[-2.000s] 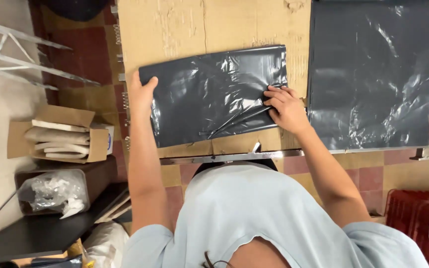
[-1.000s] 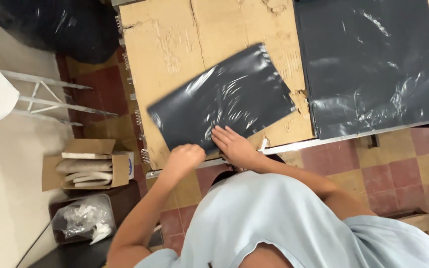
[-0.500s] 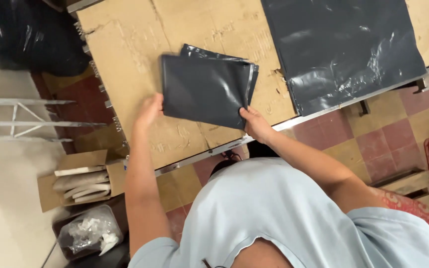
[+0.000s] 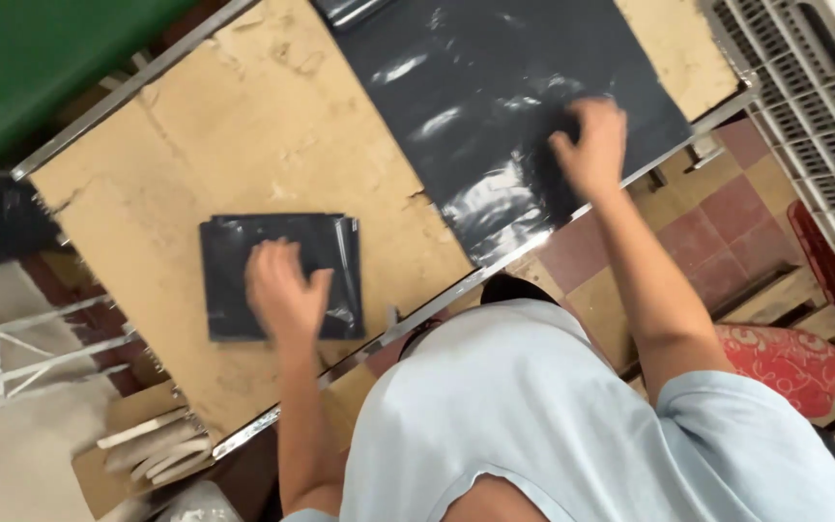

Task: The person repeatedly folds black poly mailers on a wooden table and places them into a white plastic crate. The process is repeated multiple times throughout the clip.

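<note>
A folded black plastic bag [image 4: 244, 251] lies flat on the brown board tabletop [image 4: 244, 126] near its front edge. My left hand [image 4: 284, 293] rests on top of it with fingers spread, pressing it down. A large black plastic sheet [image 4: 475, 87] is spread over the right part of the table. My right hand [image 4: 591, 145] lies on that sheet near its front right edge, fingers curled into the plastic; the hand is blurred.
A metal rim [image 4: 437, 309] runs along the table's front edge. A white plastic crate [image 4: 814, 106] stands at the right, a red cloth [image 4: 785, 358] below it. A green surface [image 4: 41, 58] is at top left. An open cardboard box [image 4: 137, 449] sits on the floor.
The bag, held up in both hands before, now lies folded on the table under my left hand. My right hand has moved right onto the large black sheet.
</note>
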